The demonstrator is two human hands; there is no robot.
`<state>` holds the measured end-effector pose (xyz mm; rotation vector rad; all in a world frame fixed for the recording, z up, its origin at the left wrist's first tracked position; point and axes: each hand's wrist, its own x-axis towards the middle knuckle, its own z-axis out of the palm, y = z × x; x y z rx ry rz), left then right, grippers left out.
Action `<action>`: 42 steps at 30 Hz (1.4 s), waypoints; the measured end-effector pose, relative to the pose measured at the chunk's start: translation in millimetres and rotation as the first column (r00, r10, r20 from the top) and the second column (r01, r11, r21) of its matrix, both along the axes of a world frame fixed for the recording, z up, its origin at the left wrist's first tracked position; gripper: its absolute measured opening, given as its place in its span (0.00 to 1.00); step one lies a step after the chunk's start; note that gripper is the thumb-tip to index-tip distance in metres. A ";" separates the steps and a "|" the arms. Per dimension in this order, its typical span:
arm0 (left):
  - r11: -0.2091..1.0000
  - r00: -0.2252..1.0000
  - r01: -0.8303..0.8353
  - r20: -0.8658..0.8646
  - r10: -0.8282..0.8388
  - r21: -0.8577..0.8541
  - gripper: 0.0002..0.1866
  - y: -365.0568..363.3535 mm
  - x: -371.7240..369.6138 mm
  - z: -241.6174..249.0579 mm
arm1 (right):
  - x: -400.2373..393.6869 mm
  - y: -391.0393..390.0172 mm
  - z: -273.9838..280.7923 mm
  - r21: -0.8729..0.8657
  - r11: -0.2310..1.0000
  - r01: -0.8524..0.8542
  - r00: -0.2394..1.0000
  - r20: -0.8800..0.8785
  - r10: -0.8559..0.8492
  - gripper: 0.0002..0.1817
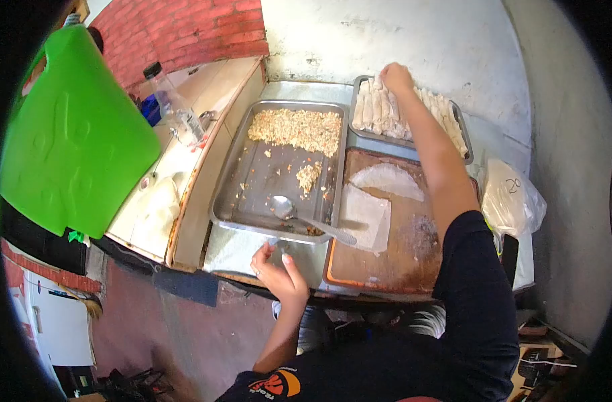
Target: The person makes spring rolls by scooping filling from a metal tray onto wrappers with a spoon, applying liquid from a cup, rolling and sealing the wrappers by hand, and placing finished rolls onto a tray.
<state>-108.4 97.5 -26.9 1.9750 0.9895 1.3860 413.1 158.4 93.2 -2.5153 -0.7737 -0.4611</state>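
My left hand (279, 273) hovers just in front of the large metal tray (223, 194), fingers apart and holding nothing. That tray contains a chopped filling (296, 128) heaped at its far end, with a smaller clump nearer. A metal spoon (284, 208) rests in it, its handle reaching over the right rim. At the far right, my right hand (398, 78) is closed at the far end of a spring roll (385, 107) in a second tray (461, 120) of uncooked rolls; its fingertips are partly hidden. Thin wrappers (365, 218) lie on a wooden board (413, 264).
On the left are a big green plastic jug (78, 134) and a clear bottle (175, 107) on a raised ledge (219, 94). Right of the board sits a plastic bag (514, 197) marked 20. A white wall (400, 33) stands behind the trays.
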 end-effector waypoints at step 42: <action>0.578 0.590 0.794 -0.469 -0.657 0.190 0.18 -97.1 44.1 50.1 | -233.9 -303.1 -56.7 0.390 0.787 -0.478 0.417 -0.688 0.594 0.05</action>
